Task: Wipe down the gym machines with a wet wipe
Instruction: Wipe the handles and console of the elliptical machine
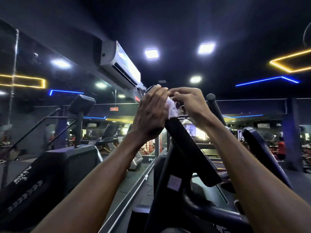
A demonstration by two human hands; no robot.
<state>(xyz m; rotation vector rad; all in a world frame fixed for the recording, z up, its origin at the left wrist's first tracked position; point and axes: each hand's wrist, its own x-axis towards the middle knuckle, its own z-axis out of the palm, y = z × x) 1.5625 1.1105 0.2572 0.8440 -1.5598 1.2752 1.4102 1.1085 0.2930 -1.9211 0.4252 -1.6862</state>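
No wording can be read for certain. The black machine housing (42, 175) at the left bears blurred white lettering above a row of pale chevrons; the white sticker (174, 181) on the dark centre machine column is illegible.

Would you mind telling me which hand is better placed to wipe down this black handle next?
Probably the left hand: it wraps the black handle with the white wipe against it. The right hand only pinches near the top.
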